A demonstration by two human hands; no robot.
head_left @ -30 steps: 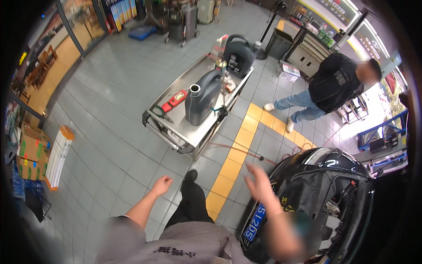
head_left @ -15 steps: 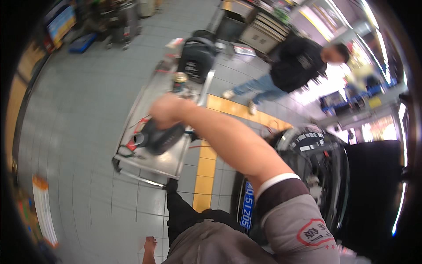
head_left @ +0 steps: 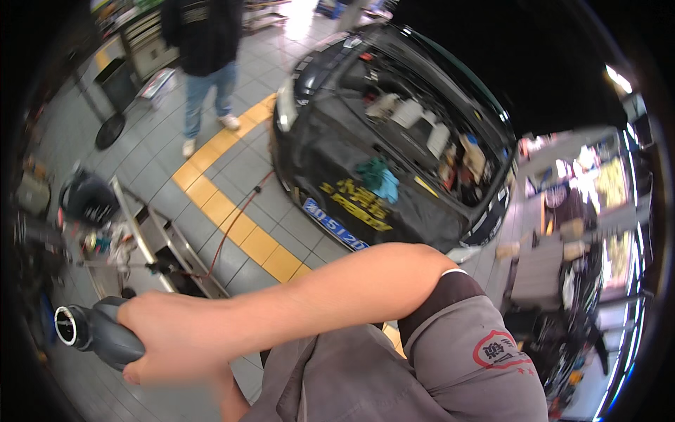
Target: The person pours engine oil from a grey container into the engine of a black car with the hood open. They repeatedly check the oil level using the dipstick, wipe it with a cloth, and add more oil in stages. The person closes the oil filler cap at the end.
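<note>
My right hand (head_left: 179,330) is closed round a dark grey plastic bottle (head_left: 118,342), held out at the lower left. The bottle lies tilted on its side. Its round neck points left, and no cap sits on the mouth. My right forearm crosses in front of me from the right. Of my left arm, a piece of the forearm (head_left: 233,399) shows beneath the right wrist. The left hand itself is hidden or blurred there, so its fingers cannot be made out. Beyond the bottle stands a metal cart (head_left: 144,243) with small items on it.
Ahead is a black car (head_left: 309,141) with its hood up and a dark cover (head_left: 316,172) over its front. Green and light blue cloths (head_left: 385,184) lie on that cover. A person (head_left: 207,77) stands beyond the yellow floor line (head_left: 232,218). A red hose (head_left: 235,224) crosses the tiles.
My view has swung right towards the car. The bottle, held over the cart before, is now away from it, lower left and closer to me, still in my right hand.
</note>
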